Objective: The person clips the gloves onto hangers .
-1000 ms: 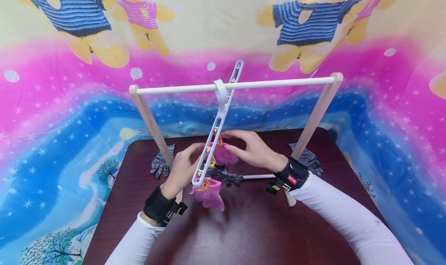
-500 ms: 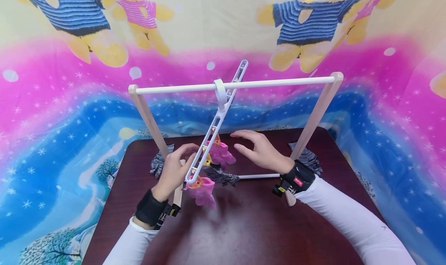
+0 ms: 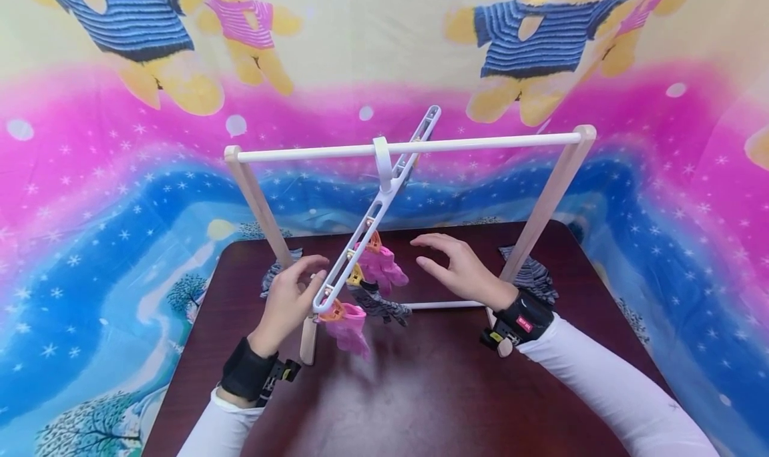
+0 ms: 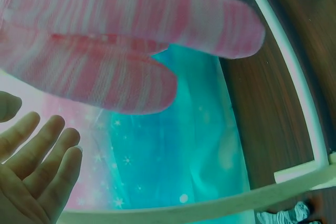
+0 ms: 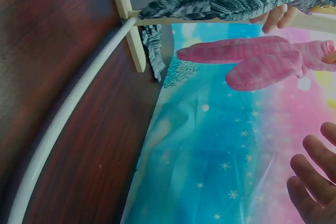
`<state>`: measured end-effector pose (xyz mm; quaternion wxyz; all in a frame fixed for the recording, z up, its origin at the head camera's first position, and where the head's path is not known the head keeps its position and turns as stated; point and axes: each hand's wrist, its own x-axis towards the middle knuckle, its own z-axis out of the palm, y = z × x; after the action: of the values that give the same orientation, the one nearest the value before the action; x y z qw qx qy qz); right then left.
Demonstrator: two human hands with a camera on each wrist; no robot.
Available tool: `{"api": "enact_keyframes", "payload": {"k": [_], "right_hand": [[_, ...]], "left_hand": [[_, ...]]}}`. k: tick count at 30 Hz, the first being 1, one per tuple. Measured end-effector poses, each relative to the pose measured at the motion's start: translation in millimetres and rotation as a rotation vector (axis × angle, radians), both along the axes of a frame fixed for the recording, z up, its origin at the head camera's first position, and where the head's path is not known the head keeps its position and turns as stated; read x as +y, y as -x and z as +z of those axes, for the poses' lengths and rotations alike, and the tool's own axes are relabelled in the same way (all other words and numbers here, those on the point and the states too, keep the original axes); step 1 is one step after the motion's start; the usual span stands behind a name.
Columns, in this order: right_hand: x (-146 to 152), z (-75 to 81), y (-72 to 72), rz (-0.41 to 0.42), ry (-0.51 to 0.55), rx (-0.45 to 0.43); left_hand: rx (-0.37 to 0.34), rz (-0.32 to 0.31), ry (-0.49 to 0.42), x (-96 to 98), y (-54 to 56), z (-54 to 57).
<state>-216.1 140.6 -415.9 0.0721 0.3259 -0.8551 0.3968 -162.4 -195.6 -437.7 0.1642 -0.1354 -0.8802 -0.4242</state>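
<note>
A white clip hanger (image 3: 351, 250) hangs by its hook (image 3: 382, 165) from the rack's top bar, slanting toward me. From its near half hang a pink glove (image 3: 350, 333) at the end, a grey-black knit glove (image 3: 381, 303) behind it, and another pink glove (image 3: 383, 267) farther back. Orange clips (image 3: 332, 310) hold the pink ones; a yellow clip (image 3: 355, 275) holds the grey one. My left hand (image 3: 290, 303) is beside the hanger's near end, fingers loosely bent. To the right of the gloves, my right hand (image 3: 465, 270) is held in the air with relaxed fingers, holding nothing.
The wooden rack has a left post (image 3: 261, 207), a right post (image 3: 543, 207), a white top bar (image 3: 492, 142) and a low white crossbar (image 3: 444, 305). Grey gloves lie on the dark table (image 3: 432, 390) near both posts, one (image 3: 535, 277) at right. A patterned cloth (image 3: 637, 243) hangs behind.
Both hands have drawn apart from the gloves, the left leftward, the right rightward. The hanger has turned, its near end swinging left and its far end right.
</note>
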Motion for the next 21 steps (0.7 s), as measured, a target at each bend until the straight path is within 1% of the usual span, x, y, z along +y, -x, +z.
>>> {"api": "enact_keyframes", "payload": {"k": [5, 9, 14, 18, 21], "right_hand": [[5, -6.9, -0.9, 0.005, -0.001, 0.0], [10, -13.7, -2.4, 0.002, -0.004, -0.028], [16, -22.1, -8.5, -0.019, -0.041, -0.058], [20, -28.4, -12.6, -0.036, -0.068, -0.042], [23, -33.2, -15.3, -0.048, -0.081, -0.028]], "left_hand": [[-0.005, 0.012, 0.028, -4.2, -3.5, -4.4], [-0.009, 0.044, 0.039, -6.6, -7.1, -5.6], [0.003, 0.083, 0.053, -11.3, -13.1, -8.8], [0.01, 0.112, 0.077, -15.7, -17.1, -12.5], [-0.004, 0.131, 0.084, -18.8, -19.4, -15.8]]}}
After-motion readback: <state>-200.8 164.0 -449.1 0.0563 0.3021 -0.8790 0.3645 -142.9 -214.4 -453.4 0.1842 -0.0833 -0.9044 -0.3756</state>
